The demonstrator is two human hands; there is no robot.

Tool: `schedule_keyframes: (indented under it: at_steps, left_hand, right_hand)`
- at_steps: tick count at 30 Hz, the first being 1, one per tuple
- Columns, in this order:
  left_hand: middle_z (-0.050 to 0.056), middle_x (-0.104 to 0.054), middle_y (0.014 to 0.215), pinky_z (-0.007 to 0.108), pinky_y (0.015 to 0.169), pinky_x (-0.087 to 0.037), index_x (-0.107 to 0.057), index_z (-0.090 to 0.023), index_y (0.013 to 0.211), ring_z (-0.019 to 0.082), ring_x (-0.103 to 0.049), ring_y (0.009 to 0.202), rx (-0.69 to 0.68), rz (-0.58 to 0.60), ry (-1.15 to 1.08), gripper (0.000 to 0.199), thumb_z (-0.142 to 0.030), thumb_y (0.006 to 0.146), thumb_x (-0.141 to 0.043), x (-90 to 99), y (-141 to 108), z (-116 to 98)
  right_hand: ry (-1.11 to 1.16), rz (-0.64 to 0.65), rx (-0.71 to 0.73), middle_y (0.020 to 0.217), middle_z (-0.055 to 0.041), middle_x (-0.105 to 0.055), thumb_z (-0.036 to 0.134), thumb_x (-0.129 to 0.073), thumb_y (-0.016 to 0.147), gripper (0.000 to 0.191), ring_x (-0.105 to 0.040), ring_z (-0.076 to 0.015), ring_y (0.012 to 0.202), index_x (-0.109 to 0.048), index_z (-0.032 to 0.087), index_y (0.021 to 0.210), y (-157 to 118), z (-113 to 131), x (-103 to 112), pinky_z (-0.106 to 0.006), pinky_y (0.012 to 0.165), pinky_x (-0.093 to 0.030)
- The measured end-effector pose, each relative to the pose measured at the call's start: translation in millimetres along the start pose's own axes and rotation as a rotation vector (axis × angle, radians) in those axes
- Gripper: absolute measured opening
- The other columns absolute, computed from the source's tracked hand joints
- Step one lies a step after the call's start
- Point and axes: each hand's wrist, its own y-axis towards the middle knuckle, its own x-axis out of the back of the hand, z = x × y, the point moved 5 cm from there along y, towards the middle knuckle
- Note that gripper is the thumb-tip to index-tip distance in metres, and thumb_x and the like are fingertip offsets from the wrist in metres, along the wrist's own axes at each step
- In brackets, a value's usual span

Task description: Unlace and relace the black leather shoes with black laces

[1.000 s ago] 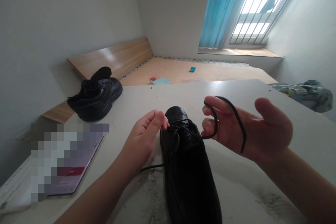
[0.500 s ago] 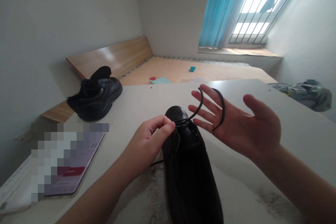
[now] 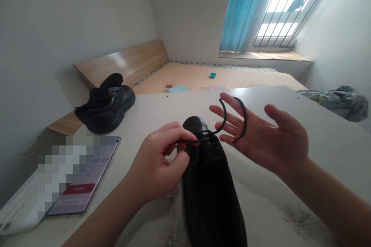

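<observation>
A black leather shoe point(image 3: 213, 200) lies on the white table in front of me, its toe pointing away. My left hand point(image 3: 164, 158) is at the shoe's left side with fingers curled, and a black shoelace point(image 3: 246, 117) runs across its index finger. The thumb sits a little below that finger. From there the lace passes over the shoe's front and loops around the fingers of my right hand point(image 3: 261, 131). That hand is palm up to the right of the shoe, fingers and thumb spread apart.
A second black shoe point(image 3: 106, 106) stands at the table's far left. Nearer, a phone point(image 3: 87, 179) with a lit screen lies beside a partly blurred white object point(image 3: 21, 208). Beyond the table is a wooden board surface point(image 3: 246, 79) with small papers point(image 3: 178, 88). Crumpled cloth point(image 3: 343, 100) lies at right.
My left thumb has come away from the index finger, and the lace now lies across that finger. My right hand has shifted slightly, still spread with the lace around it.
</observation>
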Motion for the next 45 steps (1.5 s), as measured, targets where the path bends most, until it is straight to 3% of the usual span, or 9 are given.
schedule_keyframes:
  at_steps: [7, 11, 17, 22, 25, 31, 35, 39, 45]
  left_hand:
    - [0.003, -0.063, 0.070, 0.032, 0.056, -0.024, -0.063, -0.021, 0.073, 0.019, -0.049, 0.059, 0.137, 0.053, 0.813, 0.018, -0.027, 0.082, -0.050, 2.9, 7, 13]
    - [-0.003, -0.042, 0.051, 0.031, 0.054, -0.025, -0.044, -0.021, 0.053, 0.015, -0.040, 0.053, 0.261, 0.104, 0.420, 0.036, -0.038, 0.083, -0.052, 2.5, 6, 15]
    - [0.000, -0.062, 0.089, 0.026, 0.080, -0.042, -0.055, -0.019, 0.056, 0.015, -0.055, 0.086, 0.135, -0.051, -0.472, 0.031, -0.029, 0.084, -0.063, 8.0, 9, 11]
    - [-0.003, -0.062, 0.067, 0.026, 0.067, -0.049, -0.063, -0.020, 0.058, 0.013, -0.059, 0.065, 0.229, 0.065, -1.071, 0.030, -0.035, 0.084, -0.070, 0.3, 5, 5]
    - [-0.004, -0.059, 0.060, 0.025, 0.060, -0.046, -0.063, -0.021, 0.056, 0.012, -0.054, 0.058, 0.131, 0.004, -1.016, 0.031, -0.034, 0.083, -0.072, 5.9, 3, -3]
    - [-0.004, -0.056, 0.052, 0.033, 0.101, -0.041, -0.061, -0.026, 0.050, 0.016, -0.055, 0.065, -0.134, -0.256, -0.515, 0.040, -0.044, 0.086, -0.070, 29.1, -5, -15]
    - [-0.004, -0.064, 0.051, 0.034, 0.101, -0.044, -0.062, -0.027, 0.055, 0.017, -0.062, 0.059, -0.202, 0.172, -0.550, 0.047, -0.055, 0.092, -0.055, 9.9, -8, -27]
    - [0.002, -0.068, 0.050, 0.030, 0.068, -0.056, -0.043, -0.024, 0.045, 0.020, -0.071, 0.055, -0.218, 0.691, -0.592, 0.062, -0.069, 0.088, -0.044, -28.3, -28, -45]
    - [0.003, -0.073, 0.060, 0.034, 0.074, -0.051, -0.046, -0.024, 0.052, 0.022, -0.065, 0.065, -0.027, 0.164, -0.477, 0.039, -0.030, 0.091, -0.043, -20.4, -26, -30]
  right_hand:
    - [0.029, 0.021, -0.025, 0.114, -0.0054, -0.072, 0.048, -0.053, 0.083, 0.052, -0.053, -0.0161, 0.069, -0.064, 0.030, 0.131, -2, 0, 1, -0.030, 0.061, -0.043]
    - [0.005, 0.055, -0.033, 0.102, -0.0034, -0.069, 0.048, -0.062, 0.080, 0.051, -0.049, -0.0140, 0.064, -0.067, 0.029, 0.127, -1, -2, -3, -0.029, 0.060, -0.039]
    - [0.023, 0.095, -0.060, 0.100, -0.0012, -0.066, 0.046, -0.065, 0.079, 0.052, -0.051, -0.0129, 0.067, -0.065, 0.027, 0.128, -2, -6, -9, -0.027, 0.064, -0.042]
    - [0.031, 0.051, -0.049, 0.100, -0.0027, -0.064, 0.043, -0.062, 0.080, 0.051, -0.052, -0.0137, 0.072, -0.065, 0.024, 0.127, -2, -5, -6, -0.026, 0.067, -0.045]
    - [-0.073, -0.023, -0.005, 0.098, -0.0048, -0.063, 0.040, -0.055, 0.082, 0.043, -0.052, -0.0159, 0.074, -0.069, 0.025, 0.120, 0, -4, -2, -0.029, 0.065, -0.046]
    - [-0.249, -0.195, 0.115, 0.079, -0.0031, -0.058, 0.033, -0.057, 0.081, 0.024, -0.051, -0.0173, 0.070, -0.075, 0.025, 0.095, 3, 2, 8, -0.032, 0.067, -0.047]
    - [-0.210, -0.248, 0.181, 0.083, -0.0033, -0.059, 0.032, -0.062, 0.078, 0.022, -0.054, -0.0174, 0.084, -0.076, 0.023, 0.093, 3, 5, 12, -0.030, 0.082, -0.050]
    - [-0.371, -0.287, 0.213, 0.088, -0.0012, -0.062, 0.033, -0.066, 0.081, 0.020, -0.056, -0.0157, 0.091, -0.074, 0.024, 0.097, 3, 3, 14, -0.028, 0.083, -0.048]
    - [-0.981, -0.373, 0.374, 0.096, -0.0056, -0.068, 0.032, -0.061, 0.087, 0.018, -0.061, -0.0202, 0.089, -0.069, 0.021, 0.099, 0, 7, 7, -0.034, 0.077, -0.047]
